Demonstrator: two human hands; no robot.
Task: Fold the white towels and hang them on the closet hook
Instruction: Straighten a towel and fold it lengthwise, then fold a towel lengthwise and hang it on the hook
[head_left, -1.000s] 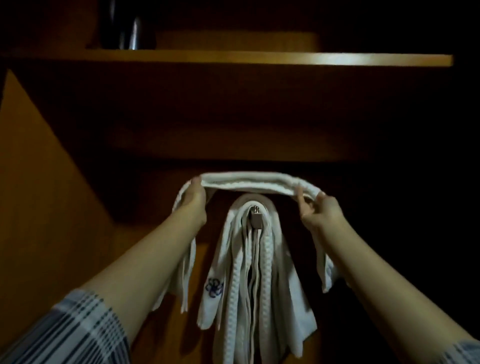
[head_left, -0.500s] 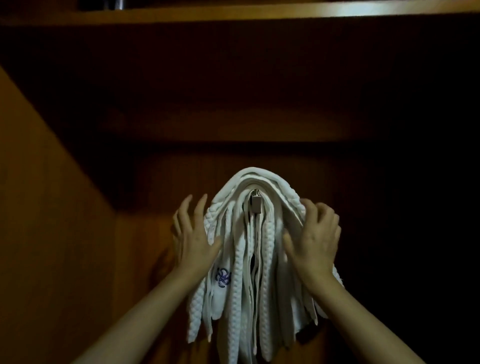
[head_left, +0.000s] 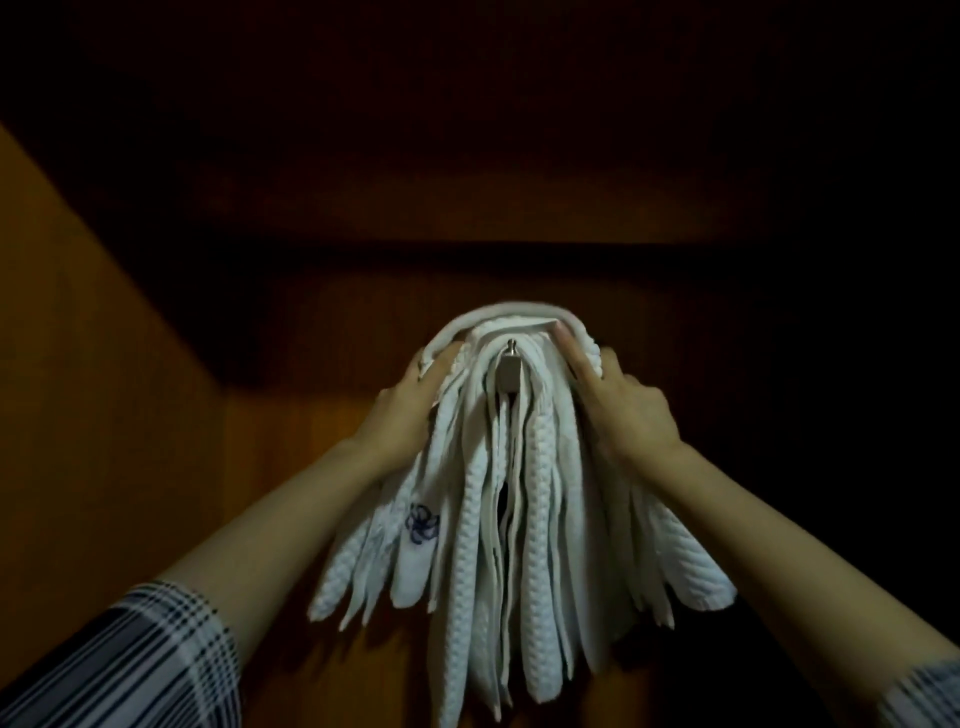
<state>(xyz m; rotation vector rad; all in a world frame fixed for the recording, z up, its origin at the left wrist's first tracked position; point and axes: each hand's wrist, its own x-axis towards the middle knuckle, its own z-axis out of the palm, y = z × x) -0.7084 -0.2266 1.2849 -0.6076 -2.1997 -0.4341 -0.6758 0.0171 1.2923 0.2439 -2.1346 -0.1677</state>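
Dim wooden closet wall (head_left: 104, 389), plaid sleeve (head_left: 130, 670)

Both arms reach forward and up, forearms bare, plaid sleeves at elbows. Left hand (head_left: 402, 410) lies palm-in against the towels' (head_left: 498, 519) left side, fingers straight. Right hand (head_left: 623, 410) presses the right side, index extended upward, other fingers slightly bent.
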